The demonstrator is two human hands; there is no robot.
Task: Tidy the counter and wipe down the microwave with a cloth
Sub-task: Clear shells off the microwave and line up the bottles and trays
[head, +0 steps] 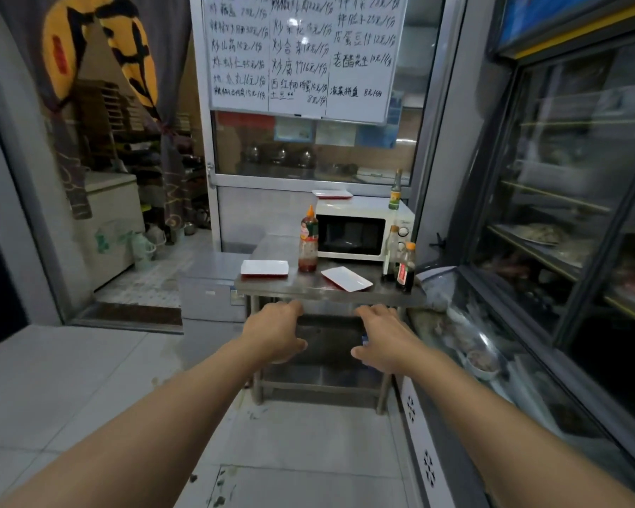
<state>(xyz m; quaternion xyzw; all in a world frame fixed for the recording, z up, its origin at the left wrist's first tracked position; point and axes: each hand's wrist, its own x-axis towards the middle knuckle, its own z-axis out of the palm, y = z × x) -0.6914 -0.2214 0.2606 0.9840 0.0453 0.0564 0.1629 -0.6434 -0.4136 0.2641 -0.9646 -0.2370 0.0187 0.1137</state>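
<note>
While both hands reach out empty at frame centre, left hand (277, 333) and right hand (385, 337) with fingers spread, the sensible start is clearing the steel counter (268, 251) first. Slick sauce bottle (308, 240) and glass bottles (405, 267) want upright lifts; flat white trays (264, 268) stack. No cloth shows. The boxy white microwave (360, 231) sits just above centre.

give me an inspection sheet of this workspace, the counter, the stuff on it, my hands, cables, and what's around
Surface: steel counter, uncleared.
Job's things: white microwave, door shut; no cloth seen.
Clutter: two trays and sauce bottle on the counter, dark bottle near its right edge; third tray and green bottle on top of the microwave.
Hands: left hand and right hand open, empty, short of the counter.
Cables: nothing seen.
Surroundings: menu whiteboard above, glass fridge on the right.
</note>
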